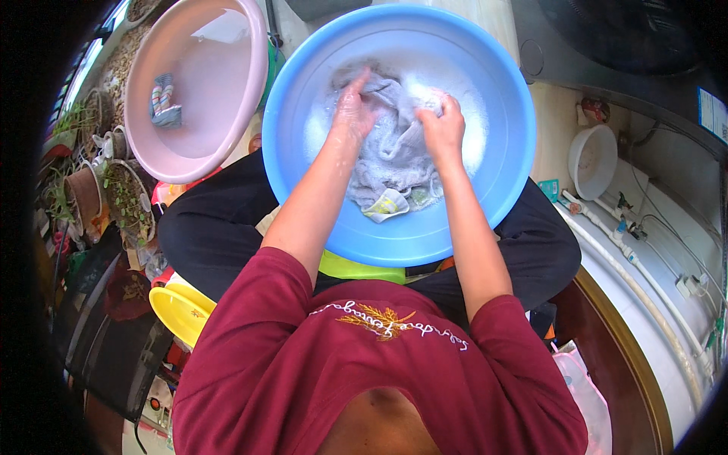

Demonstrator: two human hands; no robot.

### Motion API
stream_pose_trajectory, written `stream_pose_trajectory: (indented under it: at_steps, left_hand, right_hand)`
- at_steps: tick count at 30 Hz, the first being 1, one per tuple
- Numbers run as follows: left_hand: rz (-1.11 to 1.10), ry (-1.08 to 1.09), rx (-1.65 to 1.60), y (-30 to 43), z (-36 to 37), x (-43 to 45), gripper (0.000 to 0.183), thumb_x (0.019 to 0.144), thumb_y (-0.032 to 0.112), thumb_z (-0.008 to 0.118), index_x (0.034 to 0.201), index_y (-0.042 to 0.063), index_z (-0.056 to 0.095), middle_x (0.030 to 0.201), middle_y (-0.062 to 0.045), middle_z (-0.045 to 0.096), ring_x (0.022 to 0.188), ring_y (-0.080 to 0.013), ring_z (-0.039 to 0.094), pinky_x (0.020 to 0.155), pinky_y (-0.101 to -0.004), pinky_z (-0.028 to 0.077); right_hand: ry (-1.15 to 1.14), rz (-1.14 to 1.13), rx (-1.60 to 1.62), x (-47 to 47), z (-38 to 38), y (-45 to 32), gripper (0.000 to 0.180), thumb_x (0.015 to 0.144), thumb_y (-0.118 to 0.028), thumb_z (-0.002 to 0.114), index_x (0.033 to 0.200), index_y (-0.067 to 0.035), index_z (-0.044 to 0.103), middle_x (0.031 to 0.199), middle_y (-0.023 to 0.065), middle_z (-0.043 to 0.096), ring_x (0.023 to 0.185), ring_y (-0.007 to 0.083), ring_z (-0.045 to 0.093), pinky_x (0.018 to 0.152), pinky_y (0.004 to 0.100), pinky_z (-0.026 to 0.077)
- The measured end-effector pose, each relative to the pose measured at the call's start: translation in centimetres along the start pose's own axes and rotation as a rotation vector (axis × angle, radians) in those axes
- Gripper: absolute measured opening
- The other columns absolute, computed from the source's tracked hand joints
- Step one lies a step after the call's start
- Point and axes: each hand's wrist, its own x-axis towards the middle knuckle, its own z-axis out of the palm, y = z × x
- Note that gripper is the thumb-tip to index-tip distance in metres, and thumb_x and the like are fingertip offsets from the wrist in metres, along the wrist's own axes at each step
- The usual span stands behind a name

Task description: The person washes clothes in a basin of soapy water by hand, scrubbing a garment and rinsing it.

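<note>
A blue plastic basin [488, 62] sits across my crossed legs, holding foamy, cloudy water. In it lies a soaked grey cloth [392, 153], its folds spread from the far side towards me. My left hand [354, 111] holds the cloth's upper left part, with the fingertips partly hidden by fabric. My right hand [445, 124] pinches a suds-covered fold on the right, its fingers curled. White foam [422, 95] gathers between the hands. A small white sock-like piece with a yellow-green pattern [388, 206] lies at the near edge of the wet heap.
At the left, a pink basin [259, 68] holds cloudy water and striped socks [165, 102]. Potted plants [128, 196] and a yellow basin [179, 310] are also there. To the right are a dark appliance [574, 51], a white bowl [592, 162] and white pipes [642, 267] along the wall.
</note>
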Motion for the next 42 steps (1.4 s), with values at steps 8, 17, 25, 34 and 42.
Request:
stream_pose_trajectory:
  at_steps: [8,17,25,34,42]
  left_hand:
    - [0.021,-0.688,-0.202,-3.0,-4.5,0.5,0.038,0.085,0.029,0.051,0.107,-0.001,0.054,0.1,-0.015,0.061,0.082,-0.0258,0.061,0.073,-0.0363,0.051]
    - [-0.14,-0.121,0.018,-1.0,-0.9,-2.6,0.037,0.081,0.041,0.058,0.077,0.004,0.061,0.068,-0.007,0.06,0.069,-0.0239,0.061,0.066,-0.037,0.051]
    - [0.063,-0.003,-0.092,-1.4,2.0,-5.3,0.03,0.085,0.028,0.057,0.102,0.003,0.057,0.095,-0.01,0.062,0.087,-0.0232,0.06,0.08,-0.0373,0.049]
    - [-0.1,-0.115,-0.133,-0.7,-2.7,-0.9,0.034,0.083,0.012,0.063,0.111,-0.002,0.052,0.111,-0.015,0.057,0.107,-0.0298,0.053,0.098,-0.0476,0.037]
    - [-0.087,0.062,-0.291,-0.6,-0.4,-1.8,0.029,0.081,0.014,0.064,0.104,-0.002,0.055,0.101,-0.015,0.061,0.091,-0.0299,0.059,0.087,-0.0453,0.048]
  right_hand:
    - [-0.036,-0.281,-0.059,-7.3,1.8,-7.0,0.035,0.067,-0.015,0.069,0.097,-0.003,0.058,0.095,0.0151,0.056,0.092,0.0311,0.056,0.082,0.0378,0.045]
    - [-0.016,-0.247,-0.03,-5.8,2.2,-4.8,0.04,0.072,-0.017,0.066,0.111,-0.007,0.06,0.098,0.014,0.055,0.099,0.0295,0.053,0.083,0.0362,0.045]
    - [0.102,0.196,0.117,0.1,2.3,2.3,0.034,0.072,-0.025,0.069,0.096,-0.003,0.06,0.094,0.0191,0.057,0.087,0.0342,0.057,0.079,0.0399,0.045]
    - [0.064,-0.024,-0.343,-1.0,0.5,5.1,0.033,0.079,-0.024,0.062,0.104,-0.002,0.059,0.115,0.0208,0.054,0.113,0.0387,0.048,0.092,0.0423,0.04]
    - [-0.06,0.25,0.551,-2.4,-0.8,-2.1,0.029,0.083,-0.016,0.063,0.104,0.003,0.058,0.097,0.0134,0.062,0.09,0.0212,0.059,0.083,0.0322,0.045]
